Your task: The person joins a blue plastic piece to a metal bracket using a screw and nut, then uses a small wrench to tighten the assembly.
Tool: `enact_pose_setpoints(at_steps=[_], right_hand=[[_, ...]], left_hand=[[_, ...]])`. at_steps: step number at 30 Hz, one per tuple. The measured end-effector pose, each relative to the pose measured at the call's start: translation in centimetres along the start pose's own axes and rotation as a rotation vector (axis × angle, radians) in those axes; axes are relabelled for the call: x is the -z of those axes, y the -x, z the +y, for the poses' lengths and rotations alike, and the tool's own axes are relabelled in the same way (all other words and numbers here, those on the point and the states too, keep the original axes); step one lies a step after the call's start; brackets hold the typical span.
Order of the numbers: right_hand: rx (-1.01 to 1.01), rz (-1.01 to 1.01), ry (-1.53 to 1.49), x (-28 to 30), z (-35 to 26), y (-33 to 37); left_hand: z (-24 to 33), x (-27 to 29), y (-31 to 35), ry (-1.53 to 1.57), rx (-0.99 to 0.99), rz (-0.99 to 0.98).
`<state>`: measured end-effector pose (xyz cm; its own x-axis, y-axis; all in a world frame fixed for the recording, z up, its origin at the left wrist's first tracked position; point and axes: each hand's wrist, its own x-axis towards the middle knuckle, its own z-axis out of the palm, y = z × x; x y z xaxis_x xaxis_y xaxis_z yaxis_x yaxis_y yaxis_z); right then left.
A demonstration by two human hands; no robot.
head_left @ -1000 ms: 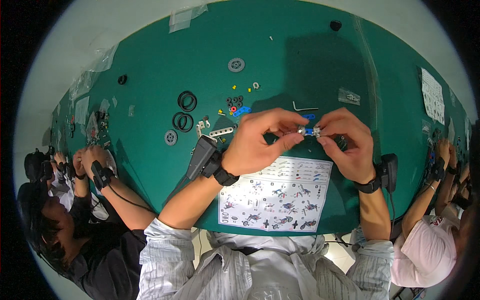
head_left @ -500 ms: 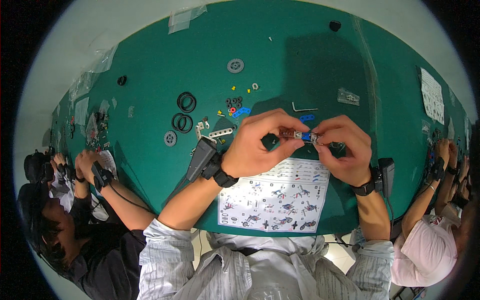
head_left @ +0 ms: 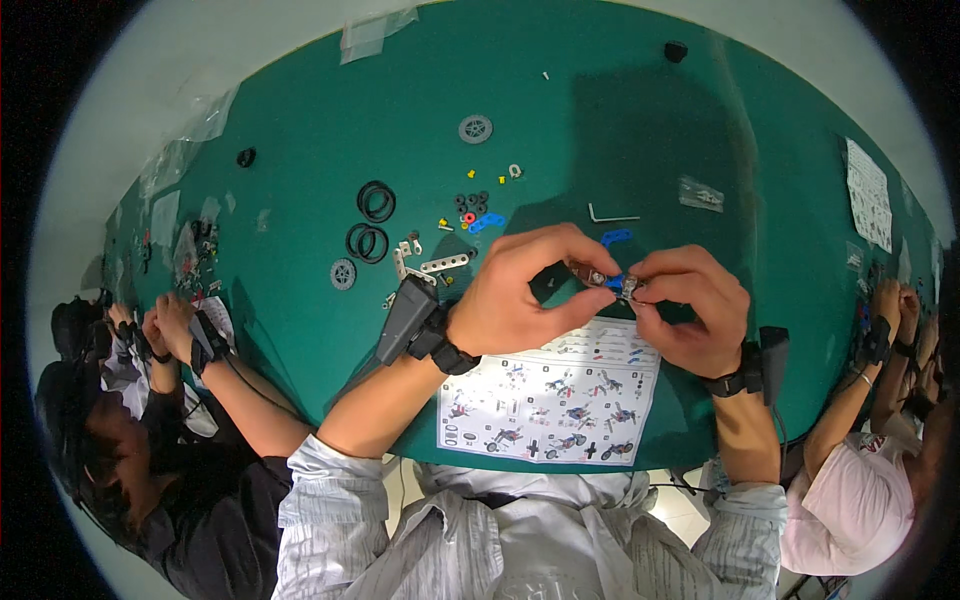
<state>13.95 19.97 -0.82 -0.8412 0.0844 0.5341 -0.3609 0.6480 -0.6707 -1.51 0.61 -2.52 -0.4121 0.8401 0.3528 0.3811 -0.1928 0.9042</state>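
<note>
My left hand [head_left: 525, 290] and my right hand [head_left: 698, 308] meet over the table, pinching a small toy-model assembly [head_left: 614, 283] between thumbs and index fingertips. It joins a dark reddish-brown piece, a blue piece and a silvery metal piece. The left fingers grip the brown and blue side; the right fingers close on the metal end, partly covering it. Just beyond lie a blue angled plate [head_left: 617, 237] and an L-shaped hex key [head_left: 613, 213]. Below the hands is a printed instruction sheet [head_left: 548, 400] with pictures of build steps.
Left of my hands lie black rubber tyres [head_left: 376, 202], a grey spoked wheel [head_left: 342, 274], a perforated metal strip [head_left: 445, 264] and black rings [head_left: 472, 201]. Another grey wheel [head_left: 475, 129] lies farther off. A small clear bag [head_left: 701, 195] sits at right. Other people work at both sides.
The assembly has tilted, its right end now lower, and more of its metal end shows. My right hand has shifted slightly right and down. The view has moved a little.
</note>
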Motion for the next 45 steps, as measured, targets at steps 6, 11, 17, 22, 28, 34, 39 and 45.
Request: enact_pose_setpoints(at_steps=[6,11,17,22,28,34,39,45], right_hand=[[-0.007,0.012,-0.046,-0.2,0.1,0.0],[-0.033,-0.012,-0.060,-0.4,0.2,0.2],[-0.029,-0.009,-0.061,-0.2,0.2,-0.1],[-0.044,-0.012,-0.070,-0.1,0.4,-0.1],[-0.054,-0.022,-0.080,-0.1,0.5,-0.2],[-0.062,-0.027,-0.100,-0.1,0.5,-0.2],[-0.060,-0.021,-0.122,-0.1,0.5,-0.1],[-0.079,-0.017,-0.111,-0.2,0.6,0.2]], left_hand=[[0.2,-0.2,0.0,0.080,0.030,0.024],[-0.3,-0.2,0.6,0.047,0.042,0.009],[-0.2,-0.1,0.1,0.096,-0.006,0.002],[-0.2,0.0,0.2,0.078,0.027,-0.016],[-0.6,0.1,0.4,0.149,0.089,-0.017],[-1.1,0.2,0.4,0.165,0.069,-0.073],[-1.3,0.1,0.6,0.232,0.099,-0.100],[-1.2,-0.1,0.6,0.293,0.133,-0.079]])
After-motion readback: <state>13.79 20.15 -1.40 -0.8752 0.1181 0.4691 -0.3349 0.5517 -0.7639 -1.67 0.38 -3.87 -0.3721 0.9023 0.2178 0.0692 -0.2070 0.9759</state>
